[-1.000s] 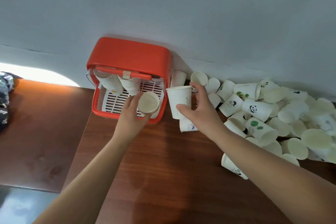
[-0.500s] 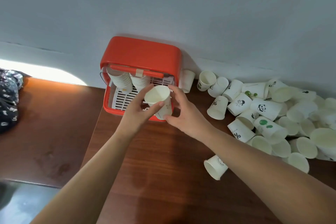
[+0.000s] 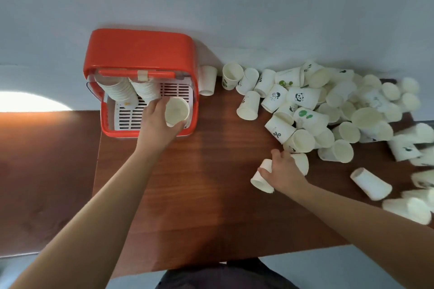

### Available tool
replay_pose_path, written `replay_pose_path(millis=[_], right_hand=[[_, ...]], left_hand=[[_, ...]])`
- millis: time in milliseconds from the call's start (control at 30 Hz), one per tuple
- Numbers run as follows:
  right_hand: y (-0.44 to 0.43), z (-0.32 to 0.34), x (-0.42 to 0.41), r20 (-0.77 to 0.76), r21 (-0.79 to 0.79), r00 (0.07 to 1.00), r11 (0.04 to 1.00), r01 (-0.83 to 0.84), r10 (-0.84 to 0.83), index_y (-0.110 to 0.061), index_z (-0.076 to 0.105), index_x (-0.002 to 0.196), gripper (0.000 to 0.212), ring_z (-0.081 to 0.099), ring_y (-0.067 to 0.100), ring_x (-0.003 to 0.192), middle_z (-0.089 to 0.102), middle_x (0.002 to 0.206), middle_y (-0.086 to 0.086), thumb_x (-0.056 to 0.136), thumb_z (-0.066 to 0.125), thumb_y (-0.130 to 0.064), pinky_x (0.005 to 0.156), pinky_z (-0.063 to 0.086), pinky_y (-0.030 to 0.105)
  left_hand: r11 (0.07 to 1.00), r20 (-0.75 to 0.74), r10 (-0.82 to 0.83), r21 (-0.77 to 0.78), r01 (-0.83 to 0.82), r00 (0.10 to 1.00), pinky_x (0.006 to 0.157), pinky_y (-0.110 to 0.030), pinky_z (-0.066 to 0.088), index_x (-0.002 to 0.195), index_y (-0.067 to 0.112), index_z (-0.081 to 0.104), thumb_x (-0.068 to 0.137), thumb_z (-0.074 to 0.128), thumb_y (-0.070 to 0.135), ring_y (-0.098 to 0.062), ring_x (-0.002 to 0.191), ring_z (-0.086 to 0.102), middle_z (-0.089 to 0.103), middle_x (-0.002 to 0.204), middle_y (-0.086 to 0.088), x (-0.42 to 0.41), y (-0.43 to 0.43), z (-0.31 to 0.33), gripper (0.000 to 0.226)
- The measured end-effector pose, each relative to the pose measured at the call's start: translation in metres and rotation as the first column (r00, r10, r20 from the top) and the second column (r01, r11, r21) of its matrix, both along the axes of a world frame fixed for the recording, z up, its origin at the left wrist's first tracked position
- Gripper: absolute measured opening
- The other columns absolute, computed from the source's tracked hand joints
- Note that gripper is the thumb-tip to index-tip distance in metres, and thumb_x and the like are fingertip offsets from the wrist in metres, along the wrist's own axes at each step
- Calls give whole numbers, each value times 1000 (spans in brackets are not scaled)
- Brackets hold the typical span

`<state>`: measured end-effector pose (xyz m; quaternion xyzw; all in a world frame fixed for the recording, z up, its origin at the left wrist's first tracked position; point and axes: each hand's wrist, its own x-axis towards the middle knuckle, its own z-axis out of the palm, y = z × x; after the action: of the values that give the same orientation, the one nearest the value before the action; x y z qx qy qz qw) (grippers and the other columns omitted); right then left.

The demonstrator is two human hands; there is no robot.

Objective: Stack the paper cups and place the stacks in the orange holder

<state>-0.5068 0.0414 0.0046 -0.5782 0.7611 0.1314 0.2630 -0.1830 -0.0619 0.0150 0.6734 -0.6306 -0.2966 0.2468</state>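
Fingers [image 3: 157, 103] of your left hand [image 3: 155, 124] curl round held cup [image 3: 176, 111], mouth facing you, over front right corner of orange holder [image 3: 141, 49]. Two cup stacks [image 3: 122, 91] lean inside holder, just beyond fingertips. Your right hand [image 3: 285, 171] grips lying cup [image 3: 261, 180] on surface [image 3: 211, 195]. Loose cup pile [image 3: 328, 105] just past knuckles.
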Motion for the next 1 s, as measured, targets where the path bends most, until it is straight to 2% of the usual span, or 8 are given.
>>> replay_pose_path(millis=[300,500,567,633,733,800,867,1000], right_hand=[[-3,-30,24,11,-36,998,997,70,-69,-12,44,133,51,61,33,96,31,135,18,91,62,-35,92,48,39],[-17,-22,20,279,-97,940,968,229,-195,-11,60,116,38,60,28,98,53,118,9,88,64,-35,87,46,36],[-28,-8,16,470,-42,795,890,453,-383,-8,62,106,37,62,24,95,63,107,7,86,64,-39,84,53,39],[-37,10,11,700,219,423,737,639,-575,-3,62,107,36,67,25,97,66,110,14,87,66,-33,80,60,44],[-38,32,-3,745,535,-7,591,604,-667,2,60,115,33,65,32,104,62,118,21,92,68,-20,77,60,48],[-35,39,-15,711,628,-94,570,530,-696,1,60,115,29,67,34,101,62,114,22,95,65,-20,74,61,47],[-32,42,-28,727,549,92,657,517,-680,-1,59,118,36,69,32,98,66,111,20,99,59,-30,81,60,44],[-31,30,-72,476,-180,878,971,157,-54,-15,55,116,43,51,17,102,55,104,-7,92,58,-50,90,42,31]], left_hand=[[962,65,47,-270,-28,997,106,-51,41,130,8,53,86,72,21,-32,125,40,43,129,-17,-27,33,-3,50],[896,-207,-431,16,444,878,105,-35,44,133,19,55,86,77,32,0,115,49,50,125,6,-82,79,-19,54],[808,-280,-550,60,586,787,116,-29,33,150,23,39,77,83,45,-2,135,38,41,143,7,-100,85,-22,87],[761,-274,-619,21,648,736,120,-31,27,156,27,28,73,86,48,-9,146,28,32,153,5,-116,87,-22,103],[815,-223,-577,-95,571,786,119,-30,27,154,24,32,76,85,38,-15,147,28,32,153,0,-138,87,-12,95],[841,-162,-530,-229,490,833,114,-32,37,146,14,43,79,80,30,-17,138,40,42,144,-4,-154,86,-3,79],[883,-162,-447,-237,405,880,108,-31,42,141,13,47,78,76,25,-12,130,46,46,136,-1,-168,85,6,71],[985,-180,-157,-103,140,971,93,-8,37,142,24,42,79,81,27,4,117,42,44,131,10,-184,89,14,74]])
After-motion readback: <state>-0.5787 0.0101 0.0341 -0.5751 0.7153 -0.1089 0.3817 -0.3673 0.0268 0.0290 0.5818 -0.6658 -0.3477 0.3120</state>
